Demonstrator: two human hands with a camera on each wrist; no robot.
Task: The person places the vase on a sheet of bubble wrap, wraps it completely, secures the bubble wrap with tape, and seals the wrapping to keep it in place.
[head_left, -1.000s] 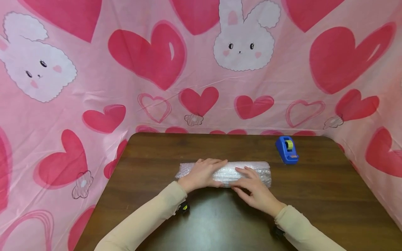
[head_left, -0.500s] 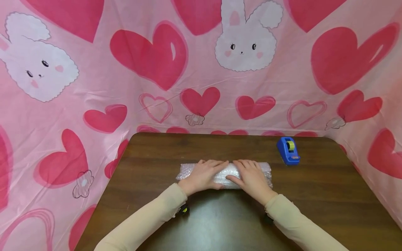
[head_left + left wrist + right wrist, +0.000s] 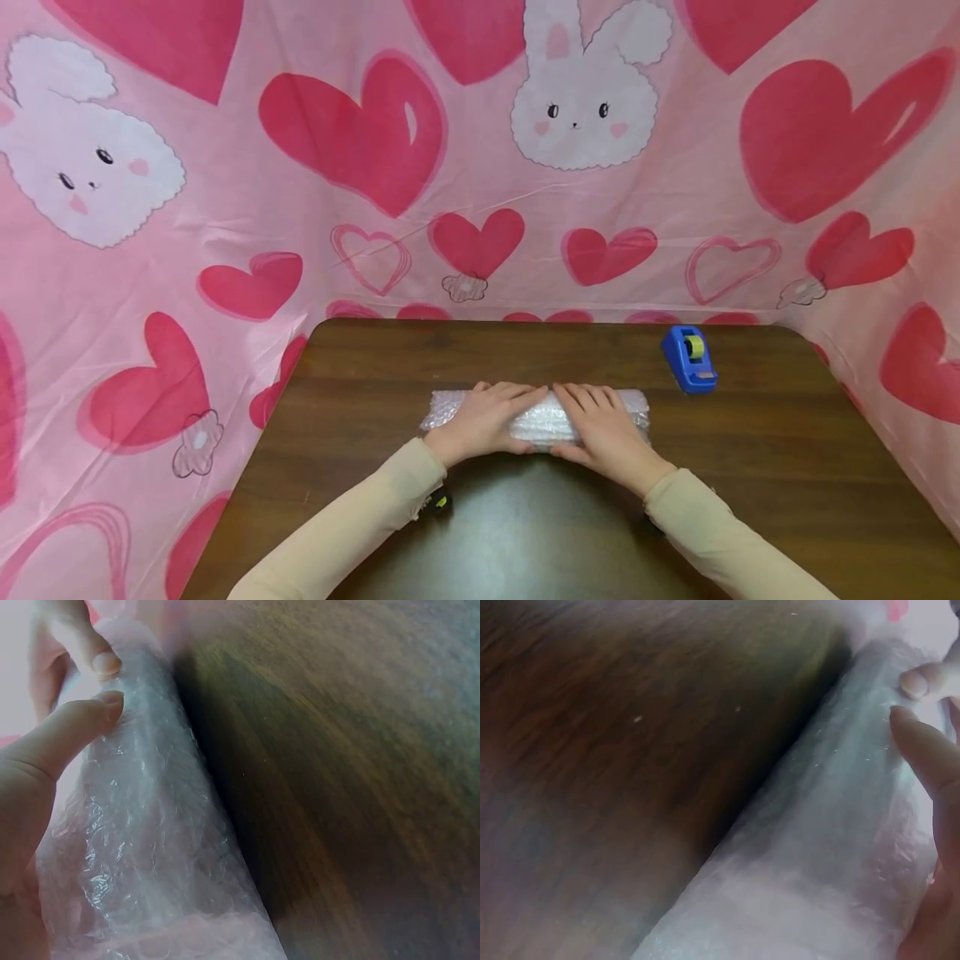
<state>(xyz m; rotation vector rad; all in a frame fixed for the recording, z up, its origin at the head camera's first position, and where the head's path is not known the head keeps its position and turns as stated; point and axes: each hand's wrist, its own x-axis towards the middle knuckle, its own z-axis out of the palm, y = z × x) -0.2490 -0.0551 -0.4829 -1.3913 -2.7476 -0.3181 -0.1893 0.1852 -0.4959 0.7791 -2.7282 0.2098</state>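
A bubble-wrapped bundle (image 3: 538, 421), long and roughly cylindrical, lies crosswise on the table in the head view. My left hand (image 3: 487, 421) holds its left part, fingers over the top and thumb along the near side. On the right part my right hand (image 3: 603, 429) grips it the same way, thumb low and fingers spread across the top. Both thumbs point toward each other near the middle of the bundle. In the left wrist view the clear wrap (image 3: 165, 810) looks crinkled and shiny. The right wrist view shows the wrap (image 3: 810, 817) running beneath the right thumb. What lies inside is hidden.
A blue tape dispenser (image 3: 690, 360) with a yellow roll stands at the back right of the dark wooden table (image 3: 750, 467). Pink fabric (image 3: 480, 183) with hearts and rabbits hangs around the table's back and sides.
My right hand has come down from a lifted, loose pose onto the bundle, then shifted slightly, its thumb lowering to the near side. The left hand has stayed on the bundle.
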